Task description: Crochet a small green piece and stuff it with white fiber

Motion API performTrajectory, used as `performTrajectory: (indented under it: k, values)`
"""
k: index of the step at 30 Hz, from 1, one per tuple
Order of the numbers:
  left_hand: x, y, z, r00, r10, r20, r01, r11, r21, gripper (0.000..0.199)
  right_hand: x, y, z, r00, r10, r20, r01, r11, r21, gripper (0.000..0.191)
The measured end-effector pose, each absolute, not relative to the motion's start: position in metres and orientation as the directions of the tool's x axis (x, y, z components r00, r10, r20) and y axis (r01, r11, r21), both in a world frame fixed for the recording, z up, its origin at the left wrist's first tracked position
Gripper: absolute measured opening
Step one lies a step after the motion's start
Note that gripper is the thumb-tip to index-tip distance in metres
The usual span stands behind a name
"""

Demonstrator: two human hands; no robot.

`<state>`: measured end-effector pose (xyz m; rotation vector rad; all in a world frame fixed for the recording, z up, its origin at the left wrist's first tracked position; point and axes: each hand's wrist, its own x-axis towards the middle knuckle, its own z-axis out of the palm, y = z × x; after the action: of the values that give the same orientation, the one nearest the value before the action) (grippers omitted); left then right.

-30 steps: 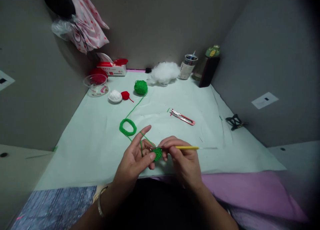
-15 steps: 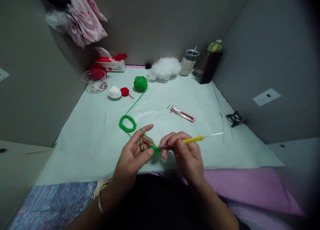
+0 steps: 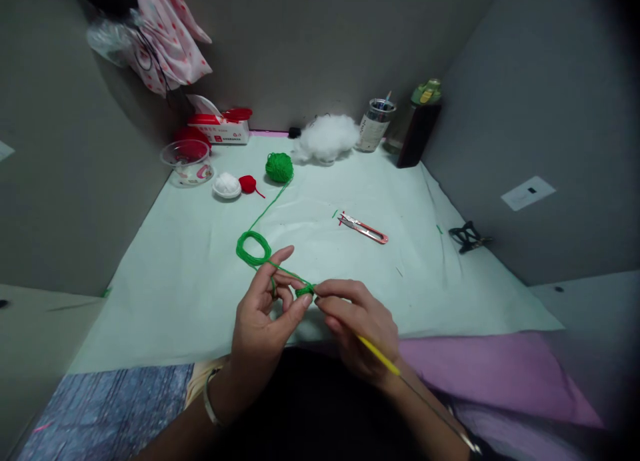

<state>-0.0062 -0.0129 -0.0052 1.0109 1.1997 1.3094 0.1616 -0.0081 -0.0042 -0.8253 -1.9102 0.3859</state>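
A small green crochet piece (image 3: 303, 291) is pinched between the thumb and fingers of my left hand (image 3: 265, 314), whose index finger is raised with green yarn running past it. My right hand (image 3: 363, 324) holds a crochet hook (image 3: 379, 355) by its yellow handle, the long metal end pointing back over my right wrist. Its thumb and index fingertips meet at the right edge of the green piece, hiding the hook's working tip. A loose coil of green yarn (image 3: 253, 249) lies just beyond my left hand, and its strand leads to a green yarn ball (image 3: 279, 167).
Thread snips (image 3: 364, 227) lie mid-table, a black claw clip (image 3: 469, 237) at right. Along the back stand a clear tub (image 3: 187, 161), white stuffing (image 3: 327, 139), a can (image 3: 375, 125) and a bottle (image 3: 420, 124). Small white (image 3: 227, 185) and red (image 3: 247, 184) balls sit at left.
My right hand has turned, so the hook's handle now points down toward my wrist instead of out to the right. Its fingertips have closed in on the green piece, which has tilted flatter.
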Motion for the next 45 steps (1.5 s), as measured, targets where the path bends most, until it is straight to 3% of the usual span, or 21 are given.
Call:
performTrajectory:
  k: [4, 7, 9, 11, 13, 16, 19, 22, 25, 26, 29, 32, 36, 45]
  values:
    - [-0.001, -0.013, -0.004, -0.111, 0.99, -0.089, -0.195, 0.066, 0.979, 0.065, 0.158, -0.008, -0.017, -0.287, 0.62, 0.731, 0.466, 0.757, -0.459, 0.031]
    - [-0.001, -0.011, -0.002, 0.056, 0.979, -0.194, -0.394, 0.2, 0.897, 0.071, 0.158, -0.01, -0.021, -0.273, 0.586, 0.763, 0.508, 0.761, -0.403, 0.043]
    - [-0.005, -0.007, -0.001, 0.247, 0.93, -0.273, -0.52, 0.365, 0.772, 0.071, 0.158, -0.011, -0.018, -0.221, 0.625, 0.749, 0.421, 0.754, -0.504, 0.04]
    - [-0.009, -0.002, 0.001, 0.335, 0.889, -0.311, -0.574, 0.455, 0.681, 0.062, 0.157, -0.009, -0.013, -0.094, 0.742, 0.664, 0.244, 0.663, -0.708, 0.029]
    - [-0.012, 0.001, 0.002, 0.3, 0.906, -0.3, -0.597, 0.424, 0.681, 0.055, 0.154, -0.006, -0.009, 0.001, 0.864, 0.503, -0.015, 0.503, -0.864, 0.026]
    - [-0.012, 0.0, 0.002, 0.243, 0.939, -0.242, -0.556, 0.34, 0.758, 0.057, 0.149, 0.001, -0.006, -0.024, 0.927, 0.374, -0.212, 0.361, -0.908, 0.022]
    - [-0.007, -0.004, -0.001, 0.184, 0.962, -0.204, -0.49, 0.27, 0.829, 0.056, 0.147, 0.003, -0.008, -0.026, 0.913, 0.408, -0.101, 0.404, -0.909, 0.019]
    - [-0.004, -0.005, -0.002, 0.107, 0.977, -0.182, -0.476, 0.211, 0.854, 0.06, 0.148, -0.002, -0.013, -0.07, 0.849, 0.524, 0.134, 0.528, -0.839, 0.026]
    - [-0.003, -0.003, -0.001, 0.184, 0.951, -0.25, -0.558, 0.31, 0.769, 0.062, 0.151, -0.007, -0.015, -0.194, 0.709, 0.678, 0.336, 0.698, -0.633, 0.045]
    - [-0.004, -0.002, 0.0, 0.235, 0.929, -0.287, -0.592, 0.371, 0.715, 0.06, 0.152, -0.008, -0.015, -0.192, 0.696, 0.692, 0.344, 0.708, -0.617, 0.046]
    - [-0.007, 0.001, 0.002, 0.31, 0.89, -0.334, -0.652, 0.455, 0.606, 0.048, 0.152, -0.007, -0.01, -0.038, 0.816, 0.577, 0.176, 0.574, -0.8, 0.032]
    - [-0.008, 0.0, 0.002, 0.235, 0.93, -0.282, -0.632, 0.367, 0.683, 0.044, 0.147, -0.002, -0.007, 0.005, 0.922, 0.387, -0.154, 0.383, -0.911, 0.023]
    - [-0.007, -0.006, -0.003, 0.192, 0.955, -0.225, -0.505, 0.293, 0.812, 0.05, 0.14, 0.004, -0.011, -0.034, 0.949, 0.312, -0.255, 0.294, -0.921, 0.017]
    - [-0.01, -0.007, -0.004, 0.14, 0.967, -0.213, -0.49, 0.255, 0.834, 0.04, 0.143, 0.007, -0.007, -0.052, 0.996, 0.077, -0.51, 0.04, -0.859, 0.023]
